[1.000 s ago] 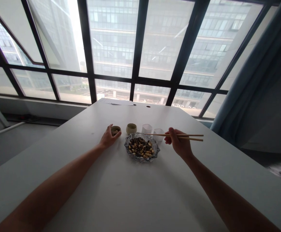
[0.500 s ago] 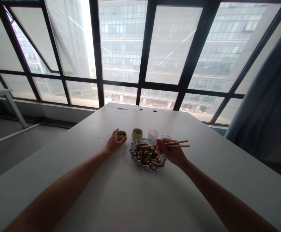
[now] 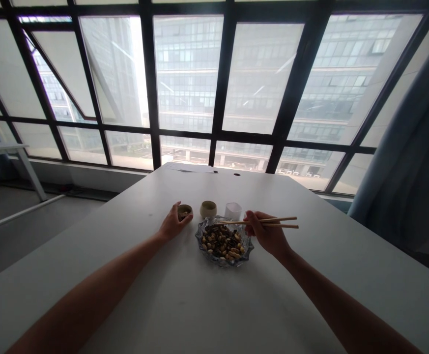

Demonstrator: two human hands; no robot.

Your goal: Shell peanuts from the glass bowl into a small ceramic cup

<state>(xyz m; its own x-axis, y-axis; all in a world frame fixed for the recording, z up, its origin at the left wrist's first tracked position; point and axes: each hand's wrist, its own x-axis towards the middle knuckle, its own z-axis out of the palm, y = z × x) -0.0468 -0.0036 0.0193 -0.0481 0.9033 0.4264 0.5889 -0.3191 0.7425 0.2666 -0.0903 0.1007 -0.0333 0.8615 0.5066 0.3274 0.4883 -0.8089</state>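
My left hand (image 3: 173,222) is closed round the left side of a small cup (image 3: 185,212) with some bits of food in it. Wooden chopsticks (image 3: 273,223) lie in the closed fingers of my right hand (image 3: 268,231), their tips over the back part of a glass bowl (image 3: 224,261). In that wavy-edged bowl are light nuts and dark seeds (image 3: 223,241). Whether the tips pinch anything is too small to tell. A second small cup (image 3: 208,209), greenish beige, stands just behind the bowl.
A whitish translucent cup (image 3: 233,210) stands behind the bowl. On the white table (image 3: 185,305), papers (image 3: 190,168) lie at the far edge, with two dark round holes nearby. Windows line the back, and a blue curtain (image 3: 394,142) hangs at right.
My right hand and the chopsticks have shifted a little to the right, the tips drawn slightly rightward over the bowl. My left hand stays on its cup. The camera view has tilted slightly upward.
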